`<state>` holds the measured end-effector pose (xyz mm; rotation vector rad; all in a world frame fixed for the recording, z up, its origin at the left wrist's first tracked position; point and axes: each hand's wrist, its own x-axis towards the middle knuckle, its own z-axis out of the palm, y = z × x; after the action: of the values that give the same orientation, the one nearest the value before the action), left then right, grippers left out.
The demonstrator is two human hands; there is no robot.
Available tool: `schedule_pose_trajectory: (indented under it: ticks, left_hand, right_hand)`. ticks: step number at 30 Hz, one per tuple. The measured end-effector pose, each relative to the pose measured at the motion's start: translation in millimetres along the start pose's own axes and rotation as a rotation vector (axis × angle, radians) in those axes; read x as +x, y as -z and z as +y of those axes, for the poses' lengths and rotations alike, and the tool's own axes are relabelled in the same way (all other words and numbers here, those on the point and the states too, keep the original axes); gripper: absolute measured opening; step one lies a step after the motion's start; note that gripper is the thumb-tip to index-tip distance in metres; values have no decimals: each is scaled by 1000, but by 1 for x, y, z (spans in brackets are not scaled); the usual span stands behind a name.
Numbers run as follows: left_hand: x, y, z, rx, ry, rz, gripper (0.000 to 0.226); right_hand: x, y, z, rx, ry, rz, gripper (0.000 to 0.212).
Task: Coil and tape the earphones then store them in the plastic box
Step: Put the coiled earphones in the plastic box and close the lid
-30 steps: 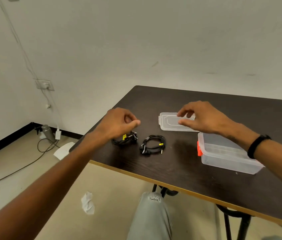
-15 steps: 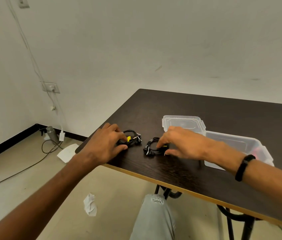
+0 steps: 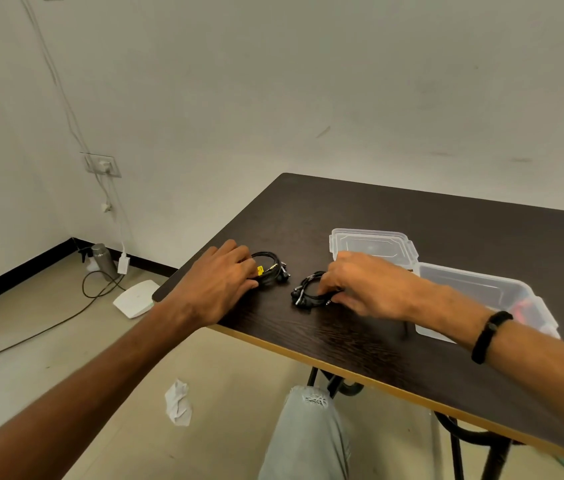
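Two coiled black earphones lie on the dark table [image 3: 395,209]. The left coil [image 3: 271,268], bound with a yellow tape tab, is pinched at its near side by my left hand [image 3: 218,285]. The right coil [image 3: 308,294] lies a little nearer the table's front edge, and my right hand [image 3: 363,285] closes its fingers on the coil's right side. A clear plastic box [image 3: 481,292] with something red inside stands to the right, partly behind my right wrist. Its clear lid [image 3: 372,245] lies flat behind my right hand.
The table's front edge runs just below both hands. On the floor to the left lie a crumpled white paper [image 3: 178,403], a white flat device [image 3: 135,299], a metal bottle [image 3: 102,259] and cables. My knee [image 3: 308,427] shows under the table.
My right hand has come down from the lid onto the right coil. My left hand has lowered onto the left coil. The view has shifted slightly.
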<state>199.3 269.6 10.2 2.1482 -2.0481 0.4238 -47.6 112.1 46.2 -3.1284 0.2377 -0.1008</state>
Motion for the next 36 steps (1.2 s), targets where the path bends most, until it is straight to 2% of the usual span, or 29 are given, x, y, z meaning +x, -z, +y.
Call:
schedule_pose_trajectory:
  ticks: [10, 14, 26, 31, 36]
  left_hand:
    - [1, 0, 8, 17, -2, 171, 34]
    - [10, 9, 16, 14, -13, 187, 27]
    - [87, 84, 51, 109, -248, 127, 29]
    - [113, 110, 83, 84, -329, 193, 31]
    - [123, 132, 112, -43, -406, 269, 28]
  right_hand:
    - [-11, 6, 7, -12, -7, 126, 22]
    - [-17, 20, 9, 4, -19, 162, 19]
    - [-60, 62, 36, 60, -172, 269, 24]
    - [-95, 94, 45, 103, -266, 365, 26]
    - [-136, 121, 51, 155, -362, 503, 27]
